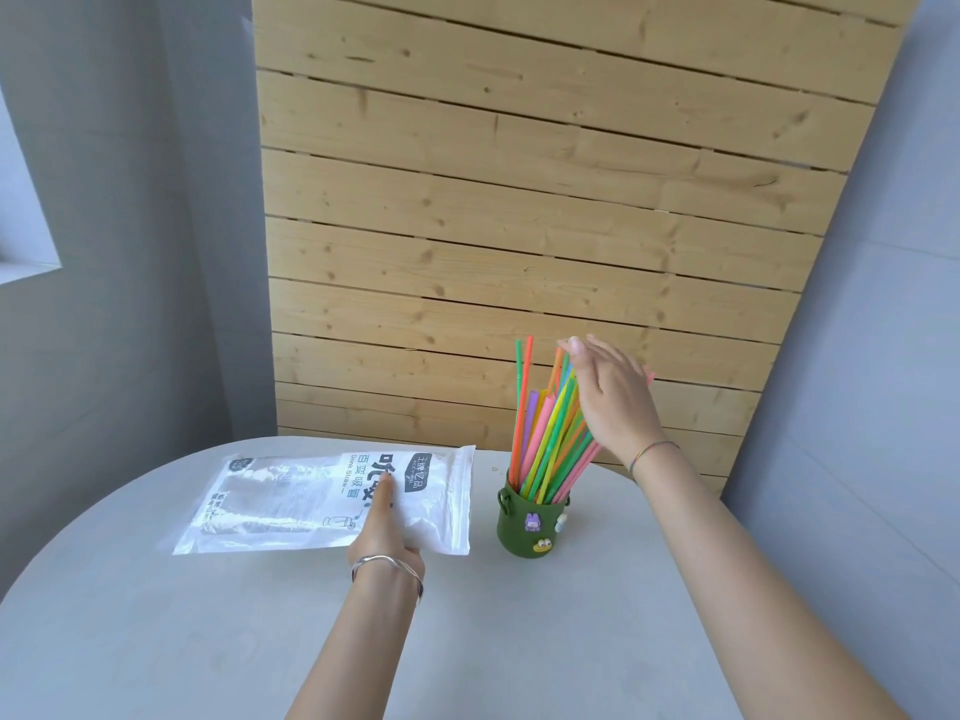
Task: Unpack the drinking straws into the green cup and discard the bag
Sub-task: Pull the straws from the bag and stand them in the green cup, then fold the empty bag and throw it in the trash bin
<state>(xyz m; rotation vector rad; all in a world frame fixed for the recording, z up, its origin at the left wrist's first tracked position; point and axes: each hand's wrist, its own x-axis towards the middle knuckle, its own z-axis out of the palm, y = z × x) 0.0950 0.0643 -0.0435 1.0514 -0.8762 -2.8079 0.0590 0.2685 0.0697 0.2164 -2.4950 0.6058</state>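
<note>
A dark green cup (529,527) with small cartoon stickers stands on the round grey table (571,641). Several coloured straws (545,433) stand in it, fanned and leaning right. My right hand (613,402) is flat with its fingers apart, resting against the upper right side of the straws. To the left of the cup a clear plastic bag (291,506) with black print lies flat on the table and looks empty. My left hand (384,522) lies on the bag's right part, fingers stretched over the print, thumb at the bag's near edge.
A panel of pale wooden slats (519,200) leans upright behind the table. Grey walls stand on both sides, with a window sill (26,267) at far left. The table's curved far edge runs just behind the bag and the cup.
</note>
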